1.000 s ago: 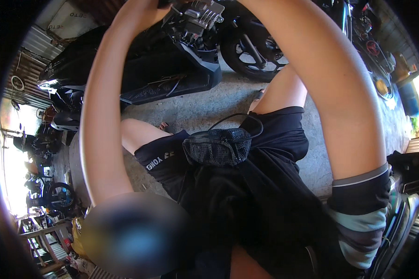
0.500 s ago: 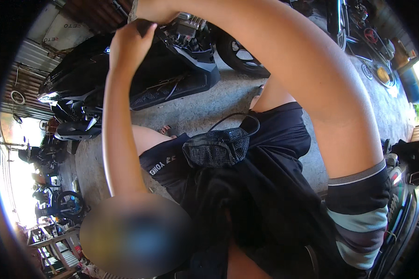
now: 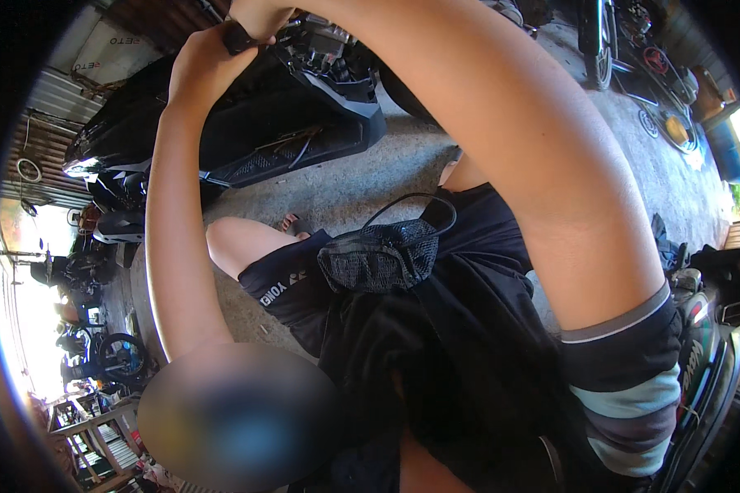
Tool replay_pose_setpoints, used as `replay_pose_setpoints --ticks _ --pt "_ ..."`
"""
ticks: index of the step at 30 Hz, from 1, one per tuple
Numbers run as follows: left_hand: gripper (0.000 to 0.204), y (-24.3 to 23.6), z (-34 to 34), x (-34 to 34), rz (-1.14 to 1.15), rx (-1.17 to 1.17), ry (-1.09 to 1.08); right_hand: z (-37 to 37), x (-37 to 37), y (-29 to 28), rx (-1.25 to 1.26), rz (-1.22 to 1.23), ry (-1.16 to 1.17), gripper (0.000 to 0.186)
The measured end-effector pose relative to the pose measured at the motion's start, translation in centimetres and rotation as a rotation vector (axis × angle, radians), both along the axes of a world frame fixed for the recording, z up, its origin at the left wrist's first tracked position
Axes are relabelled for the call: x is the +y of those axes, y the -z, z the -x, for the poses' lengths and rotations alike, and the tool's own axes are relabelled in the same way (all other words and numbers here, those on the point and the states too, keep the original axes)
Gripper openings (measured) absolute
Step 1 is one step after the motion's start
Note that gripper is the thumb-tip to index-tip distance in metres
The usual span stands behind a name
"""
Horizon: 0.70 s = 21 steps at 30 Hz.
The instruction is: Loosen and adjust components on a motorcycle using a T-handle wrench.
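Both my hands are raised together at the top edge, over the far side of a black scooter (image 3: 288,107). My left hand (image 3: 204,59) is closed around a small dark piece (image 3: 237,38) whose kind I cannot make out. Right against it, my right hand (image 3: 259,16) is bent down from above; its fingers are partly cut off by the edge and hidden. Beside the hands shows the scooter's exposed metal engine part (image 3: 329,43). A black mesh pouch (image 3: 378,261) with a looped cord (image 3: 411,201) lies on my lap.
A bicycle (image 3: 670,123) and a blue barrel (image 3: 725,152) stand at the far right. Another motorbike (image 3: 707,361) is close on my right. More bikes and a wheel (image 3: 123,356) are at the left, near a wooden rack (image 3: 99,440). The floor (image 3: 345,177) is concrete.
Both hands and forearms have shifted left and slightly up. My left hand has turned, and its thumb, which stuck out, now lies close to the dark piece.
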State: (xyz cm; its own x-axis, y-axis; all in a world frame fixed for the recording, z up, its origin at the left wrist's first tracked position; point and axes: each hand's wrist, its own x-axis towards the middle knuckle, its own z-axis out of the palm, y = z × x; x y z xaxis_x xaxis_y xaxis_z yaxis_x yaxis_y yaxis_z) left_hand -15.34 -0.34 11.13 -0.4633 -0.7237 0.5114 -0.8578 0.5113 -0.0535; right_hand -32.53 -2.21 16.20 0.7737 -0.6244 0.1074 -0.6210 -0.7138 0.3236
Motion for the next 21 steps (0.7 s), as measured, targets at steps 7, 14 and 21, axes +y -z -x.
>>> replay_pose_setpoints --ticks 7,14,21 --pt "0.032 -0.8 0.4 0.8 0.034 -0.071 0.029 0.3 0.0 0.0 -0.033 -0.004 0.000 0.033" --pt "0.032 -1.8 3.7 3.5 0.055 -0.191 -0.205 -0.3 0.2 0.2 -0.038 -0.013 0.008 0.035" --pt "0.031 -2.3 3.5 3.2 0.096 -0.402 -0.172 -0.3 0.1 0.4 -0.071 -0.042 0.045 0.037"
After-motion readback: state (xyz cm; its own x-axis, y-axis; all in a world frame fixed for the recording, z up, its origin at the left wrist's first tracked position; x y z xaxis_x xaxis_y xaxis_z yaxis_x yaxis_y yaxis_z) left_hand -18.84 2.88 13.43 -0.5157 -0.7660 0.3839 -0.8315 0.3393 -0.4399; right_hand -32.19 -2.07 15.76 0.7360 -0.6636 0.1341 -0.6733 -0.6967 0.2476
